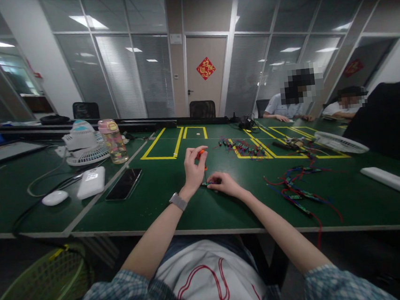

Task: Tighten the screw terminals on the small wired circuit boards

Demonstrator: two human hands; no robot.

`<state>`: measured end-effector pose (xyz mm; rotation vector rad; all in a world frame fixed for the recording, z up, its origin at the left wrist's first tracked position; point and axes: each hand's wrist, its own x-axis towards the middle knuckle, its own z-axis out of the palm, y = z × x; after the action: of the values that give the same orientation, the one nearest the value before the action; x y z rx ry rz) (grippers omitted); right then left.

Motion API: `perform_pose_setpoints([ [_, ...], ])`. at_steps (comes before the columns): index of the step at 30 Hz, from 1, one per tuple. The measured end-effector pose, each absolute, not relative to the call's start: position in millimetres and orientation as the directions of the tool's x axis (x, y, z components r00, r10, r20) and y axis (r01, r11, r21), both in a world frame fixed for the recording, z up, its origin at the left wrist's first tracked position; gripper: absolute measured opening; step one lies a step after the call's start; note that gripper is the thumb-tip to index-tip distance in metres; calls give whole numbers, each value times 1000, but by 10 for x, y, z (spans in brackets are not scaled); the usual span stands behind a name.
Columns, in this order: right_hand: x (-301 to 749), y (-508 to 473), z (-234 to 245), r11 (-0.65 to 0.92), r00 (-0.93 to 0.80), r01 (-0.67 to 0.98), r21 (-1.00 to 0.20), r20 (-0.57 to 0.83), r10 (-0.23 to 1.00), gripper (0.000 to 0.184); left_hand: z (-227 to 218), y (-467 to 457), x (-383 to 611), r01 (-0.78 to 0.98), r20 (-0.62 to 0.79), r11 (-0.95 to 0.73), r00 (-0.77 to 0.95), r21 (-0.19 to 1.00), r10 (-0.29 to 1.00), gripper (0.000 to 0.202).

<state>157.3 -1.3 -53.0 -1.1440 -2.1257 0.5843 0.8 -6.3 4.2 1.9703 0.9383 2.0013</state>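
My left hand (194, 168) is closed around the orange handle of a small screwdriver (200, 154), held upright. Its thin dark shaft points down at a small green circuit board (204, 184) on the table. The fingers of my right hand (225, 184) pinch the board's right side and steady it against the tabletop; part of it is hidden under them. To the right lies a loose bunch of wired circuit boards (294, 197) with red and blue leads. Farther back is another cluster of wired boards (244, 147).
Left of my hands are a phone (124, 184), a white power bank (91, 182), a mouse (55, 198), a bottle (113, 142) and a fan (85, 147). A long white device (396, 183) lies right. Two people sit across the green table (178, 213).
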Motion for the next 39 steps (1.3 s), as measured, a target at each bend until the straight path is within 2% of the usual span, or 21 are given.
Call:
perform_pose_setpoints([
  [9, 1583, 11, -557, 518, -408, 560, -647, 329, 852, 16, 96, -51, -22, 286, 826, -781, -81, 556, 558, 22],
  [16, 1588, 11, -555, 521, -404, 567, -639, 335, 851, 16, 41, -16, 6, 85, 755, -752, 3, 653, 656, 31],
  [19, 1585, 14, -557, 519, -406, 560, -646, 331, 852, 16, 15, -8, 12, 59, 745, -745, 24, 665, 667, 32],
  [27, 1565, 27, -565, 495, -380, 555, -669, 325, 866, 14, 3, 7, 8, 76, 761, -759, -6, 647, 648, 28],
  [39, 1562, 38, -596, 502, -383, 513, -696, 338, 860, 12, 2, 21, -19, 262, 806, -762, -176, 592, 566, 17],
])
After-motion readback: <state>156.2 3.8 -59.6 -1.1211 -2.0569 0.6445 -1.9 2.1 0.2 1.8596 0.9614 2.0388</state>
